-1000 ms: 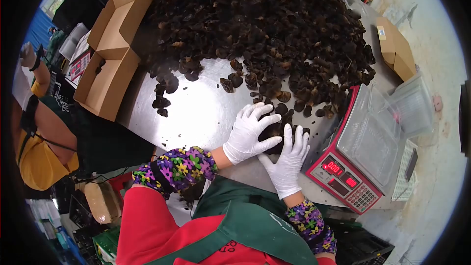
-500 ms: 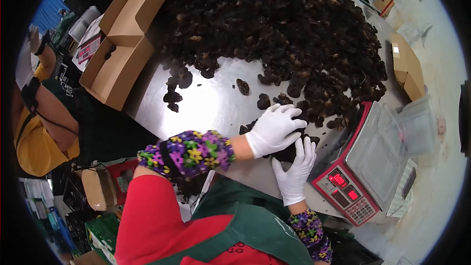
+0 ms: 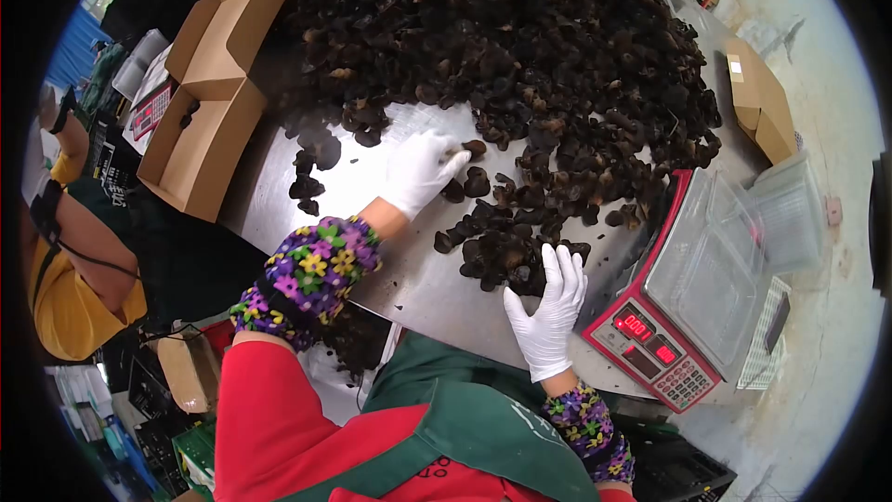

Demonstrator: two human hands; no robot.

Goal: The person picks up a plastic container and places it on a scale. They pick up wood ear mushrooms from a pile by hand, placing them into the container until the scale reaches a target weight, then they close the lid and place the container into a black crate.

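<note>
A small heap of dark, mushroom-like pieces (image 3: 502,246) lies on the metal table (image 3: 409,293) near its front edge. My right hand (image 3: 548,311), in a white glove, rests at the heap's near right side with thumb and fingers apart. Farther left, my left hand (image 3: 423,172), also gloved in white, reaches over the table beside a few loose dark pieces (image 3: 474,183). Its fingers are bent and blurred, and one piece is at their tips; whether they grip it is unclear. Beyond both hands spreads a large dark pile (image 3: 520,46).
A red scale (image 3: 650,353) with a clear plastic tray (image 3: 720,242) stands at the right. An open cardboard box (image 3: 200,130) sits at the table's left edge. Another person's arm (image 3: 88,232) is at the far left. A folded carton (image 3: 762,102) lies at the right.
My left hand has moved from the small heap up and to the left, uncovering the heap. My right hand stays by the heap. The whole view has shifted slightly.
</note>
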